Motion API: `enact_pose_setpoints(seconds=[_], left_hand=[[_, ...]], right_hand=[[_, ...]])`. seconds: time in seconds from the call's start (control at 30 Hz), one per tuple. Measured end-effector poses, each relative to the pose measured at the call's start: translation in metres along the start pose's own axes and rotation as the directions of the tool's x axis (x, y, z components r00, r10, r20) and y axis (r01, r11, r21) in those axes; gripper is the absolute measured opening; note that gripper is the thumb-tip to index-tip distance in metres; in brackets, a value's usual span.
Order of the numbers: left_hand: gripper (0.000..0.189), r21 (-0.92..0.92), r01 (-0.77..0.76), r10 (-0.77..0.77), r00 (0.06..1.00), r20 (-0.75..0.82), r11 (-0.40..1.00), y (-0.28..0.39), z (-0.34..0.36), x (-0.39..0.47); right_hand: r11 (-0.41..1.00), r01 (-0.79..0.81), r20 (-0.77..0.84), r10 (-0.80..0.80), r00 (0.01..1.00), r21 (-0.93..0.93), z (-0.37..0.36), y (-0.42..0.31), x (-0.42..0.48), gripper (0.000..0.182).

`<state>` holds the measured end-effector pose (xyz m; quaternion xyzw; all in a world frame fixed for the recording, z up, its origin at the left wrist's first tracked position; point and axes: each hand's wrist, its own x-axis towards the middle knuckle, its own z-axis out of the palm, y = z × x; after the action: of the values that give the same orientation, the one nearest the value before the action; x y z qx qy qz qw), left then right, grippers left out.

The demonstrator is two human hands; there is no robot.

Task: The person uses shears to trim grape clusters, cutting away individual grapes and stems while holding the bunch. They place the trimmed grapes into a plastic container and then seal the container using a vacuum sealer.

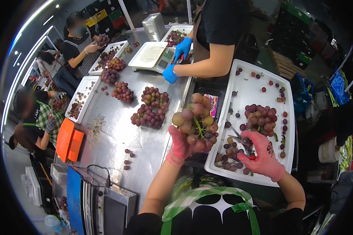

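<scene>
My left hand (179, 147), in a pink glove, holds up a bunch of grapes (197, 123) whose green stem faces me. In my right hand (260, 154), also pink-gloved, is a pair of small pruning snips (243, 140) with red on the handle. The blades point left toward the bunch, apart from it in the picture; whether they are parted is hard to tell. Beneath the right hand lies a white plastic tray (241, 85). It contains another grape bunch (260, 118), a heap of grapes (230, 152) near its front left corner and scattered single grapes.
A steel table (117, 123) spreads to the left, bearing a clear punnet of grapes (151, 117), loose bunches (122, 92), a weighing scale (150, 57) and an orange scale (69, 141). A blue-gloved co-worker (217, 38) stands across from me. A blue-sided machine (100, 199) occupies the near left.
</scene>
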<state>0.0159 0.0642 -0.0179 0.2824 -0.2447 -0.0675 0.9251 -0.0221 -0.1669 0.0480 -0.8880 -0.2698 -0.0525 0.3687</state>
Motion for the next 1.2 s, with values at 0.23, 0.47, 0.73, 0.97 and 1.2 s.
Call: enact_pose_setpoints(seconds=[0.23,0.47,0.73,0.97,1.2], left_hand=[[0.065,0.017,-0.021,0.022,0.999,-0.046,1.000,0.015,-0.007,0.001],[0.037,-0.312,0.221,-0.241,0.970,-0.028,0.924,0.033,-0.011,0.016],[0.057,-0.350,0.182,-0.202,0.979,-0.020,0.919,0.033,-0.031,0.015],[0.075,0.144,-0.128,0.165,0.943,-0.290,0.981,0.040,-0.081,-0.007],[0.063,0.293,-0.163,0.288,0.841,-0.458,0.942,0.143,-0.214,0.024]], right_hand=[[0.961,-0.053,0.197,0.109,0.974,-0.272,0.017,-0.020,0.026,0.041],[0.941,-0.064,0.240,0.150,0.959,-0.334,0.018,-0.026,0.033,0.040],[0.938,-0.065,0.203,0.141,0.969,-0.341,0.021,-0.023,0.029,0.039],[0.940,-0.165,0.180,0.225,0.957,-0.298,0.027,-0.023,0.025,0.041],[0.920,-0.273,0.144,0.321,0.936,-0.280,0.035,-0.022,0.020,0.048]])
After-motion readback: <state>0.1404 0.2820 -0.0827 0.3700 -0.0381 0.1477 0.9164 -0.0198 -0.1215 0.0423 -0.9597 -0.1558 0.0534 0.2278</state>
